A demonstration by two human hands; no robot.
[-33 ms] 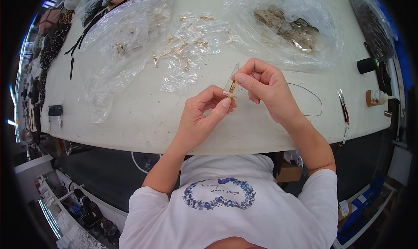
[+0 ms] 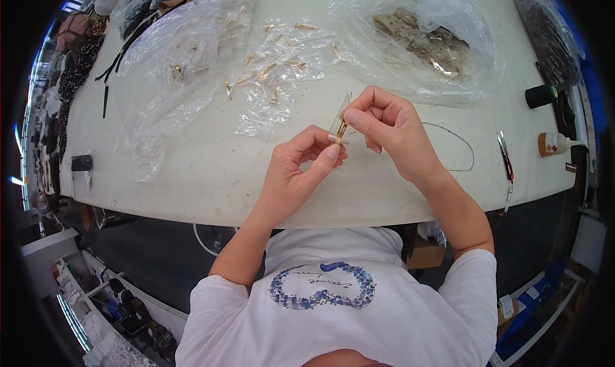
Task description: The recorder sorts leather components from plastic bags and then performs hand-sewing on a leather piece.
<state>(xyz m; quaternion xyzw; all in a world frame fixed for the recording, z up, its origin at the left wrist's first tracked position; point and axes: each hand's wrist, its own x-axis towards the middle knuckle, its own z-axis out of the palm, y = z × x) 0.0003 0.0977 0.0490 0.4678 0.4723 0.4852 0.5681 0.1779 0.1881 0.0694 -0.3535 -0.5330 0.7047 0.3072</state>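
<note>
In front of my chest, over the table, my left hand [image 2: 305,162] pinches the lower end of a slim gold-coloured metal clip [image 2: 341,131] between thumb and forefinger. A clear, pointed piece like plastic film [image 2: 343,106] stands up along the clip, its tip toward the far side. My right hand [image 2: 384,125] has thumb and forefinger closed on the clip's upper part, from the right side. Fingertips hide part of the clip, so how the clear piece is joined to it cannot be made out.
Small clear bags with gold-coloured clips [image 2: 272,72] lie beyond my hands. Large clear plastic bags stand at the far left [image 2: 186,53] and far right [image 2: 423,43]. On the right are a thin wire loop [image 2: 473,150], tweezers [image 2: 505,155], a black spool [image 2: 541,96] and a bottle [image 2: 552,144].
The clear pointed piece has turned slightly and shows a broader face. Both hands have stayed almost in place, with their grips unchanged.
</note>
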